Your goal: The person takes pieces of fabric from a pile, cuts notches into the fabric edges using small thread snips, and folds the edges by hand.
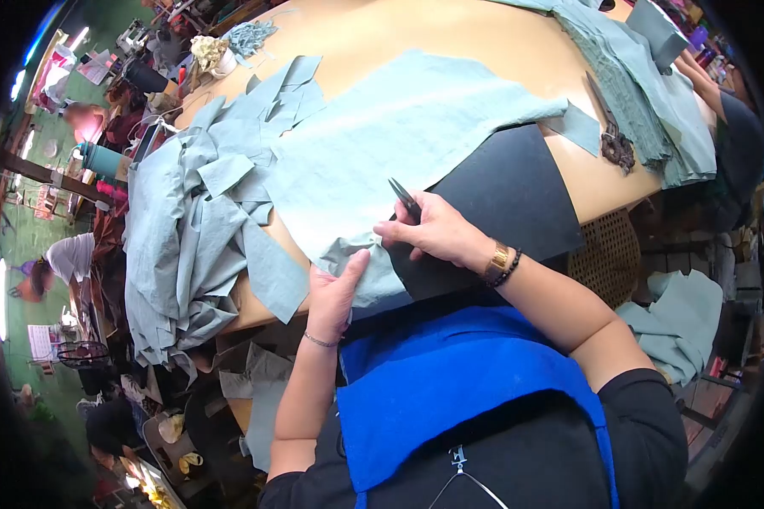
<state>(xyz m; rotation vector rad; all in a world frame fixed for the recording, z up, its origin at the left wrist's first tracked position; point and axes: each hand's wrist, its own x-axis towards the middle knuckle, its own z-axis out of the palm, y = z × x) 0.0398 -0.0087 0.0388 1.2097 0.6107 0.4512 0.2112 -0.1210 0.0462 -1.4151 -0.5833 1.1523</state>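
A large piece of pale blue-green fabric lies spread over the table, its near edge gathered toward my body. My left hand is closed on that crumpled near edge, thumb on top; the fingers beneath are hidden by cloth. My right hand holds small dark thread snips, blades pointing up and left above the fabric. The right thumb reaches the fabric edge close to the left hand. Under the cloth's right side rests a dark flat board.
Heaped fabric pieces hang over the left edge of the wooden table. Large shears lie at the right, beside stacked cloth. A woven chair stands below. Other people are at the left and upper right.
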